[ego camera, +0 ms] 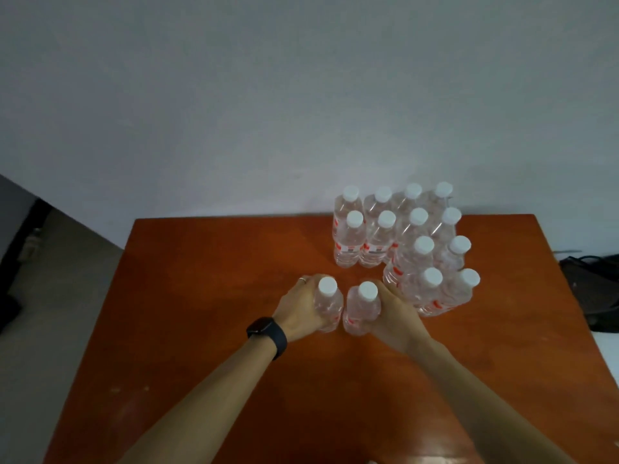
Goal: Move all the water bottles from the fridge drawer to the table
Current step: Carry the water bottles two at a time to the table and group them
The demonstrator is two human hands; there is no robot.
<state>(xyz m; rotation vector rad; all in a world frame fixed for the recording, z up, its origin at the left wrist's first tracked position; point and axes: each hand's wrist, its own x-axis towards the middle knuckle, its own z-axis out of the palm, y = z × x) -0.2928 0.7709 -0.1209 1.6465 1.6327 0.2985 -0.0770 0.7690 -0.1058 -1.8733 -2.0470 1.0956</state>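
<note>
Left hand [298, 306] fingers wrap the left bottle [330, 304], right hand [397, 318] fingers wrap the right bottle [361, 309]. Both bottles are upright, caps up, over the table [201, 296]. Twelve standing bottles [415, 244] crowd just beyond, rightward.

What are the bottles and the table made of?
Bottles: probably clear, thin plastic, since you see right through them; caps look like white matte plastic. Table: glossy reddish-brown wood or laminate, hard to tell; its top shines with soft reflections.
</note>
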